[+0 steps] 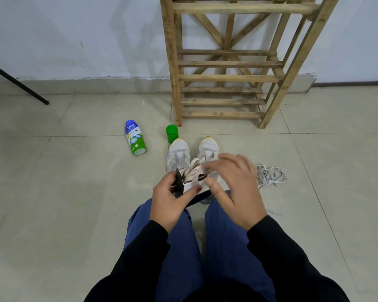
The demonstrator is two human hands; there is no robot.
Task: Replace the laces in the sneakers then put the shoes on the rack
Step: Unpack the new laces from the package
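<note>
Over pale sneakers (179, 151): left hand (169, 200), right hand (235, 189) pinch flat carded laces (194, 171).

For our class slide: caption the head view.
Left hand and right hand hold a lace packet by white sneakers.

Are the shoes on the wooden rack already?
No, both sneakers sit on the floor in front of the rack.

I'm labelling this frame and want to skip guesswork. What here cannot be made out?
Head view only:
Sneakers: heels hidden behind the left hand, right hand and lace pack.
Right hand: fingers motion-blurred; grip on the lace pack unclear.
Rack: top cut off by the upper edge.
Bottle: small print too tiny to read.
</note>
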